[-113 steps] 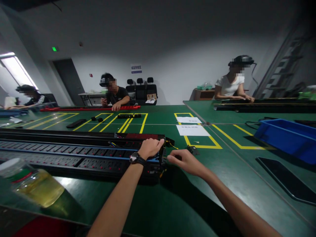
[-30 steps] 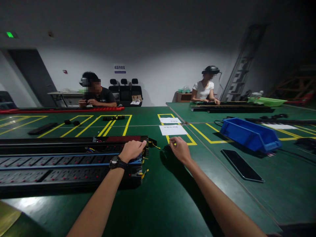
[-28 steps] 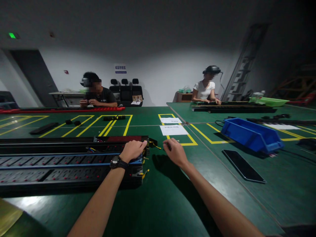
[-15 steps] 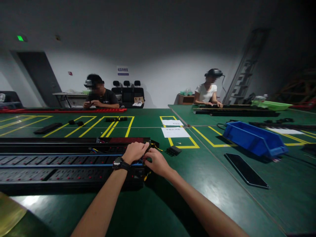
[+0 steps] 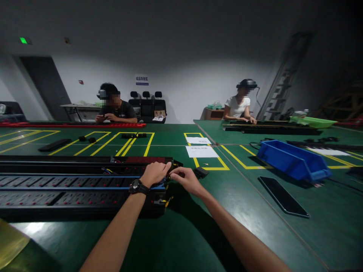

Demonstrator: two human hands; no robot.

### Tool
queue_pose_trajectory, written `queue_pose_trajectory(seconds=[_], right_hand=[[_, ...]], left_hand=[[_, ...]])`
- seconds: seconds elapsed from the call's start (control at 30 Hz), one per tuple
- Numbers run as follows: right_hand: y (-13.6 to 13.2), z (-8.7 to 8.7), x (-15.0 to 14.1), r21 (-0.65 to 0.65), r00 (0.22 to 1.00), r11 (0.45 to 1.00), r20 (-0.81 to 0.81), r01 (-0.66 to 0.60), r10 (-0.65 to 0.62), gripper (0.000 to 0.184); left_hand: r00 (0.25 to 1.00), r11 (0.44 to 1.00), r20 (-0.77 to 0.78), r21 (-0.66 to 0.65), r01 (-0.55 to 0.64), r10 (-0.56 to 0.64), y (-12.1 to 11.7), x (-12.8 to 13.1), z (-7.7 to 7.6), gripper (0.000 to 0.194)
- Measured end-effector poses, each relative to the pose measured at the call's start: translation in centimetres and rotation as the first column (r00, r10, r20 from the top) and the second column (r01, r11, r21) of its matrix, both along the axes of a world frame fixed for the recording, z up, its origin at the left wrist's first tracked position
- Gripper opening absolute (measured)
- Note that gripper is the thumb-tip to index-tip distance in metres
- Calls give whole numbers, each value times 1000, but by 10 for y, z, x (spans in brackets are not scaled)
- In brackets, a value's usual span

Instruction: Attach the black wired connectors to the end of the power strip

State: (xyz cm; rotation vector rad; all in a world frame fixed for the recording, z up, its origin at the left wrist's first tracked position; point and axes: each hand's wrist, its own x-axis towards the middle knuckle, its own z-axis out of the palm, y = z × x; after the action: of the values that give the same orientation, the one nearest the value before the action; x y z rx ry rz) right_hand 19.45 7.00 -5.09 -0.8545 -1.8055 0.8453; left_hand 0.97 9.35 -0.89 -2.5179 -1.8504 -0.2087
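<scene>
Long black power strips (image 5: 93,201) with rows of sockets and red dots lie side by side at the left, a blue edge along one of them. My left hand (image 5: 155,173), with a watch on the wrist, is closed over the right end of a strip. Just right of it, my right hand (image 5: 187,180) is in a pinch at the strip's end. What sits between those fingertips is too small or hidden to make out. Yellow wire ends (image 5: 169,201) stick out of the nearer strip's end. Behind my right hand lies a small black block (image 5: 200,172).
A blue bin (image 5: 292,160) and a dark phone (image 5: 283,196) are on the green table (image 5: 227,223) to the right. White paper sheets (image 5: 202,152) lie ahead, inside yellow tape lines. Two people (image 5: 119,109) work across the table. Yellowish material (image 5: 11,245) shows at lower left.
My right hand has drawn slightly right, away from my left hand, its fingers straighter and pinched. My left hand stays at the strip's end.
</scene>
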Motion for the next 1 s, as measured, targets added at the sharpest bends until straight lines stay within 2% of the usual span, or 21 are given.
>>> queue_pose_trajectory(seconds=[0.07,0.13,0.2,0.27,0.33,0.43,0.5,0.53,0.57,0.6,0.7,0.8,0.87,1.0], right_hand=[[9,6,25,-119,993,991,-100,54,-67,35],[20,8,53,-207,944,950,-189,232,-272,45],[29,3,83,-210,871,896,-231,391,-434,49],[36,-7,110,-75,814,824,-133,561,-566,42],[40,-20,129,110,749,754,91,647,-656,30],[40,-32,136,319,602,703,365,636,-710,18],[36,-31,125,417,520,664,415,620,-746,15],[33,-27,116,455,503,651,414,607,-759,14],[29,-22,105,484,512,655,408,581,-756,15],[23,-17,91,499,544,680,412,537,-731,19],[4,-3,48,498,685,821,496,279,-534,40],[-14,1,13,470,708,879,595,77,-380,55],[-19,-1,1,450,707,893,621,33,-339,54],[-15,-7,-2,435,717,897,603,73,-351,38]], left_hand=[[1000,1000,15,-2,-1,1,0,1,1,80],[1000,1000,22,0,-2,2,0,1,1,81],[1000,1000,30,1,-1,1,0,0,0,81],[999,1000,42,1,14,-14,0,-1,0,75],[998,999,46,6,31,-32,0,-2,0,66],[999,999,30,6,34,-34,1,-2,0,52],[1000,1000,15,-1,27,-27,1,-2,-1,44],[1000,1000,9,-2,25,-25,2,-2,-1,41],[1000,1000,5,0,26,-26,2,-3,-1,38],[1000,1000,4,3,28,-28,2,-3,-1,35],[999,999,8,8,42,-42,3,-4,-2,29],[998,998,18,20,61,-61,3,-5,-3,27],[997,997,22,30,67,-68,2,-5,-3,27],[997,997,23,26,68,-68,1,-4,-1,29]])
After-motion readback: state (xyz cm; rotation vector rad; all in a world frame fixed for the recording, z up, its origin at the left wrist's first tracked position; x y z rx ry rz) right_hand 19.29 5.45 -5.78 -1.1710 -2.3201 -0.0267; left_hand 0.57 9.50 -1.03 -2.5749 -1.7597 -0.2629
